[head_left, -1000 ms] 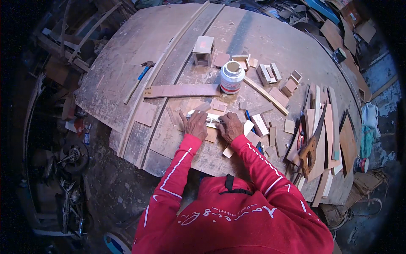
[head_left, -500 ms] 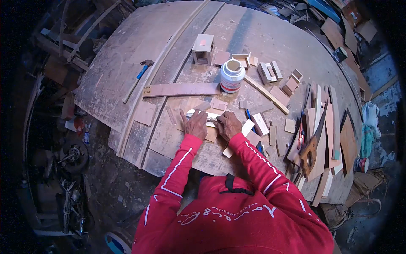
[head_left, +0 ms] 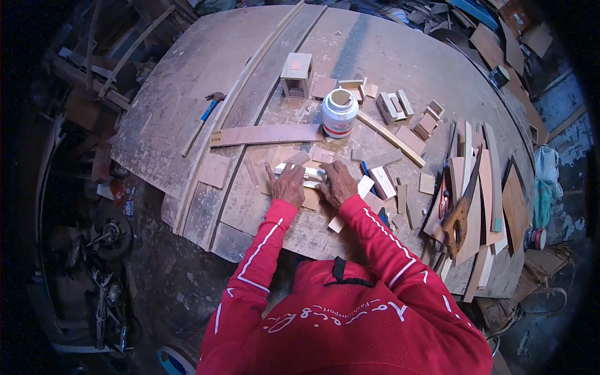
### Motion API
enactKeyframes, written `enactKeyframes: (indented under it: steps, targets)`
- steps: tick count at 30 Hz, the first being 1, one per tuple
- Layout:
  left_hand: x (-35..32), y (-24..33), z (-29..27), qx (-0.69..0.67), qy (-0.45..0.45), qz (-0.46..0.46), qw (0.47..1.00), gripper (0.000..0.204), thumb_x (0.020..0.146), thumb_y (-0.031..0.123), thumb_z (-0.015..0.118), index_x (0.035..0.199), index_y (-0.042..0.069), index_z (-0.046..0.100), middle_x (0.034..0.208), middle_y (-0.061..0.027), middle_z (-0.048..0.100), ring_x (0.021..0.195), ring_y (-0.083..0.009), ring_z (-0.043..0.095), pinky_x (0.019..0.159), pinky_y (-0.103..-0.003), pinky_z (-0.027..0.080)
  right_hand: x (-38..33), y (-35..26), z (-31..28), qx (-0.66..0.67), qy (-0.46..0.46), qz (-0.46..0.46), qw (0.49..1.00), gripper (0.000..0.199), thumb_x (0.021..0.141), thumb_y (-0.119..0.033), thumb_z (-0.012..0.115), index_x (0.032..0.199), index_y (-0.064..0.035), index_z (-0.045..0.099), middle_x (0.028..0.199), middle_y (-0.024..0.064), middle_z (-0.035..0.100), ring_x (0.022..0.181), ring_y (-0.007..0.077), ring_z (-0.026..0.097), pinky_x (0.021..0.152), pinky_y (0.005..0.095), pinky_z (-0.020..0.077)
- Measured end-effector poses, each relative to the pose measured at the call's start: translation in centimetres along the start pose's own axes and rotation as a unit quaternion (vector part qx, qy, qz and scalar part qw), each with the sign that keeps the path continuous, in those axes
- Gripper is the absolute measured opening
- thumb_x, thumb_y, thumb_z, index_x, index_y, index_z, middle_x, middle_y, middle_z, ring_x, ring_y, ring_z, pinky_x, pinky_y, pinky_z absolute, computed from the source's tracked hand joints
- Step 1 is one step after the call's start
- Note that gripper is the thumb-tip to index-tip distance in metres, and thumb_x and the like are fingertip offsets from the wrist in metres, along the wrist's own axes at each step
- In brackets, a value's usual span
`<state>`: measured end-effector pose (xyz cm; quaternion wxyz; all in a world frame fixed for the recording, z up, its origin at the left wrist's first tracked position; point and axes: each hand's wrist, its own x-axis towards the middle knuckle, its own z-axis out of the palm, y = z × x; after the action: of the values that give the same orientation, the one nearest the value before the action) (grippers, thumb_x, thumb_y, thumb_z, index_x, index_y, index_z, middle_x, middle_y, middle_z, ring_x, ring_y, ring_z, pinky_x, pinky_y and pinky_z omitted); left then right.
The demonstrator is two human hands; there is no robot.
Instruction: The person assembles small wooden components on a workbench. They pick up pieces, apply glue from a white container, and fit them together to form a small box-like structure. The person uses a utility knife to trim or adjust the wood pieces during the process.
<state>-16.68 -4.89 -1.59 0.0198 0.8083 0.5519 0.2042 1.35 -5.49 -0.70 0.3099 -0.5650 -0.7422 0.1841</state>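
Observation:
Between my hands lies a small assembly of pale wood strips [head_left: 313, 175], low over the near middle of the table. My left hand [head_left: 288, 188] grips its left end, fingers curled over the top. At its right end my right hand [head_left: 339, 185] pinches it with bent fingers. Parts of the wood are hidden under both hands. Small flat wood pieces lie around it, one of them a tan block [head_left: 311, 200] just below. Beyond stands an open white jar [head_left: 340, 115], with a long flat board [head_left: 269, 134] reaching left from it.
A hammer [head_left: 203, 123] rests at the left beside a long wooden rail [head_left: 235, 100]. A handsaw [head_left: 457, 226] lies over wood strips at the right. Small box-like wooden assemblies [head_left: 395, 107] stand farther back, along with a taller wooden box [head_left: 297, 75]. The table's edge [head_left: 294, 253] curves before me.
My right hand's fingers have shifted slightly on the wood, and more of the strips shows between my hands. The whole view has drifted a little; my left hand keeps its grip.

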Motion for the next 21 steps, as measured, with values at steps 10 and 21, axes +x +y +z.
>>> enactKeyframes:
  steps: [10, 21]
  targets:
    - [0.5, 0.1, 0.4, -0.051, -0.010, 0.016, 0.999, 0.035, 0.072, 0.010, 0.068, 0.106, 0.009, 0.063, 0.116, -0.0055, 0.061, 0.123, -0.0280, 0.047, 0.107, -0.067, 0.009, -1.2, 2.4, -0.8, -0.027, -0.023, 0.008, 0.999, 0.024, 0.077, -0.014, 0.064, 0.100, -0.0100, 0.062, 0.090, 0.0128, 0.056, 0.091, 0.0312, 0.057, 0.077, 0.0407, 0.0484]
    - [1.1, 0.9, 0.5, -0.070, -0.003, -0.001, 0.998, 0.013, 0.077, 0.012, 0.065, 0.088, 0.014, 0.059, 0.093, -0.0015, 0.064, 0.110, -0.0215, 0.055, 0.099, -0.075, 0.012, -0.8, 2.2, 0.8, -0.022, -0.032, 0.013, 0.999, 0.014, 0.081, -0.024, 0.065, 0.088, -0.0121, 0.067, 0.081, 0.0101, 0.059, 0.084, 0.0290, 0.059, 0.072, 0.0404, 0.0486]
